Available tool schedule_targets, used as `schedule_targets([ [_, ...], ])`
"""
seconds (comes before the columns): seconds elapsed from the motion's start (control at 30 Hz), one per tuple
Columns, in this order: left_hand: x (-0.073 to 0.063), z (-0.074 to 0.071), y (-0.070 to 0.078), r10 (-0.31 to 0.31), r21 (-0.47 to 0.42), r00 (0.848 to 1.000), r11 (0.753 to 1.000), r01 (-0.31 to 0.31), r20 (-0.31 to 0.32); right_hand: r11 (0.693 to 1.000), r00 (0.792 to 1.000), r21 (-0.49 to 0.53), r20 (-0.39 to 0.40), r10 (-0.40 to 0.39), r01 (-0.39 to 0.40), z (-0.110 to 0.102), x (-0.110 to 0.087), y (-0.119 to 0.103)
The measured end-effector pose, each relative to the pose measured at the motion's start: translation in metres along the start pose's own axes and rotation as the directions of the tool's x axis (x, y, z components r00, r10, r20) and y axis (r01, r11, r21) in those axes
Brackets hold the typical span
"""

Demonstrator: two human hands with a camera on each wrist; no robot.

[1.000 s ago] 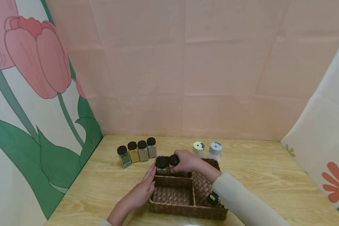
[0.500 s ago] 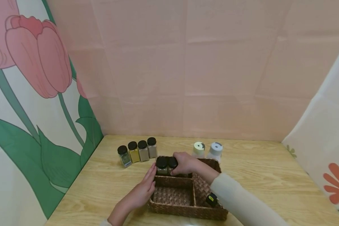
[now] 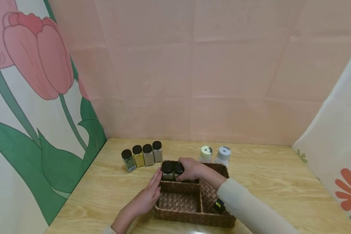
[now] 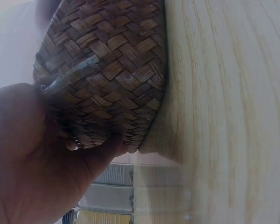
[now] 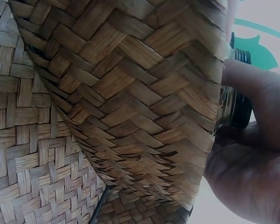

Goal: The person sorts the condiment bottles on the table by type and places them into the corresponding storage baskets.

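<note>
A brown woven basket with three compartments stands on the table. Inside its back-left compartment, my right hand pinches a spice jar by its black-lidded top. Directly left of that jar is another black-lidded jar, upright in the same compartment. The right wrist view shows part of the held jar beyond the woven divider, beside my fingers. My left hand rests along the basket's left side with its fingers straight; in the left wrist view, its thumb touches the woven wall.
Several black-lidded spice jars stand in a slanted row behind and left of the basket. Two white bottles, one with a yellowish cap and one with a bluish cap, stand behind it. A small black-capped item lies in the right compartment.
My right hand has shifted slightly left with the held jar, closing the small gap to the jar beside it. My left hand stays against the basket.
</note>
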State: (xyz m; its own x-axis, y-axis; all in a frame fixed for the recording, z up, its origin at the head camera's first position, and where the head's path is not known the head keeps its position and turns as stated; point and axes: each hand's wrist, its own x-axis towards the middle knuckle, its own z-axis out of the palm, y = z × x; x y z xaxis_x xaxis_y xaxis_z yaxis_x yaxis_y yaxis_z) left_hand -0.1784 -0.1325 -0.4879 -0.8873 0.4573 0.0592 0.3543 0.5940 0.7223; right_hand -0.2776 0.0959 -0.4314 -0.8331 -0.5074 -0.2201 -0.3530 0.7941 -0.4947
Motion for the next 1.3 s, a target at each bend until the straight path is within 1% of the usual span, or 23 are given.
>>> schedule_targets([
  [0.43, 0.001, -0.001, 0.0, -0.004, -0.004, 1.0, 1.0, 0.004, 0.008, 1.0, 1.0, -0.026, -0.016, -0.018, 0.018, 0.0, 0.0, 0.002],
  [0.63, 0.002, -0.001, 0.0, -0.006, 0.012, 1.0, 1.0, 0.006, 0.005, 0.999, 0.999, -0.025, -0.043, -0.031, 0.03, -0.005, -0.004, -0.001],
  [0.77, 0.002, 0.0, -0.001, -0.002, 0.017, 1.0, 1.0, 0.002, 0.002, 0.999, 0.997, -0.005, -0.052, -0.051, 0.051, -0.013, -0.011, -0.004],
  [0.93, 0.001, 0.0, -0.001, 0.003, 0.019, 1.0, 1.0, -0.003, 0.001, 0.998, 0.996, 0.035, -0.065, -0.057, 0.059, -0.023, -0.02, -0.006],
  [1.3, 0.001, 0.001, -0.002, 0.013, 0.02, 1.0, 1.0, -0.013, 0.001, 0.989, 0.991, 0.111, -0.103, -0.083, 0.094, -0.036, -0.036, 0.002],
])
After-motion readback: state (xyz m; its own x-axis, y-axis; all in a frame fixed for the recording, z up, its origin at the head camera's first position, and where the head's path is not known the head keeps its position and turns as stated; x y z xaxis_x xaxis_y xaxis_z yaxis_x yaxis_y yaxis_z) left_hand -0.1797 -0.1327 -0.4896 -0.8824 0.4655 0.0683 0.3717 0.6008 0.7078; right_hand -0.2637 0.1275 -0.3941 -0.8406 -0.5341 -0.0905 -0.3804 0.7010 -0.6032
